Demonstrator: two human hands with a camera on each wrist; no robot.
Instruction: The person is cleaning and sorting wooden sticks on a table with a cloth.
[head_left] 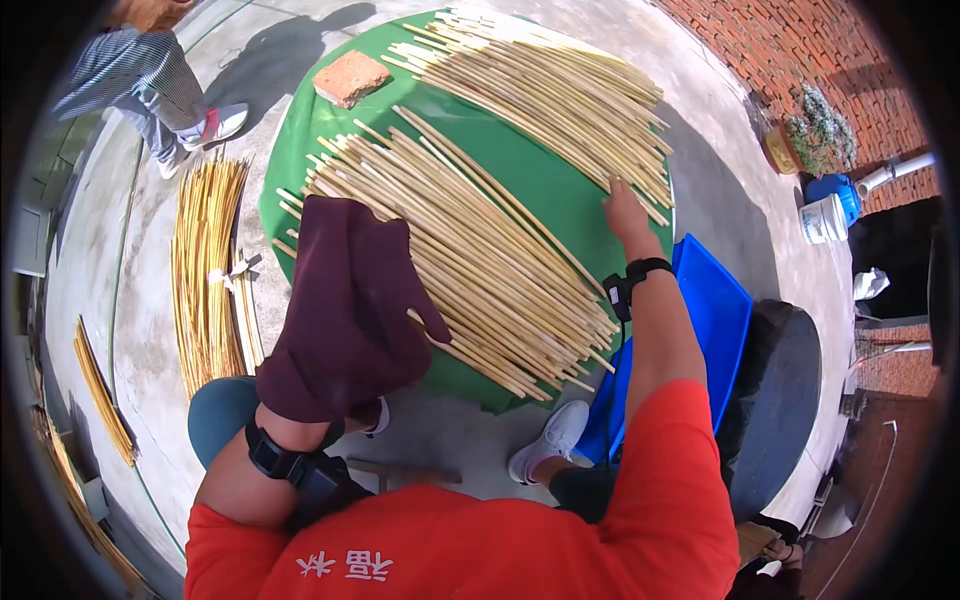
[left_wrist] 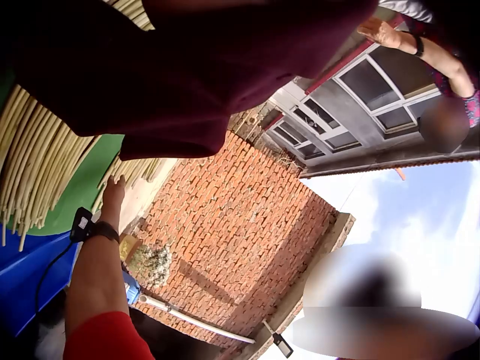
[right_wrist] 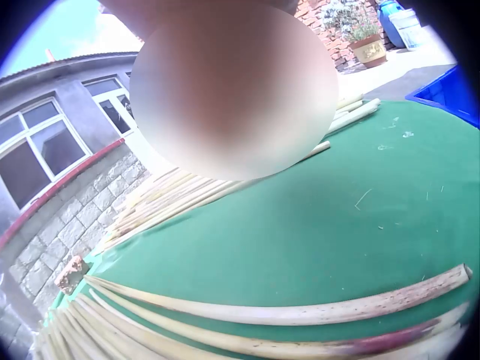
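Observation:
A maroon cloth (head_left: 345,290) covers my left hand like a mitt, with a thumb-like corner sticking out. It overlaps the left side of the near row of pale, straight sticks (head_left: 480,260). The fingers beneath it are hidden. My right hand (head_left: 627,215) reaches across to the far row of sticks (head_left: 540,100), its extended fingertips right at the near ends. In the right wrist view a blurred patch hides that hand. Both rows lie on a round table with a green cover (head_left: 300,130).
A brick (head_left: 350,78) sits on the table's far left. On the ground at left stands a tied bundle of yellowish sticks (head_left: 205,270), near another person's shoes (head_left: 215,125). A blue tub (head_left: 720,320) and a dark round seat (head_left: 775,400) are at right.

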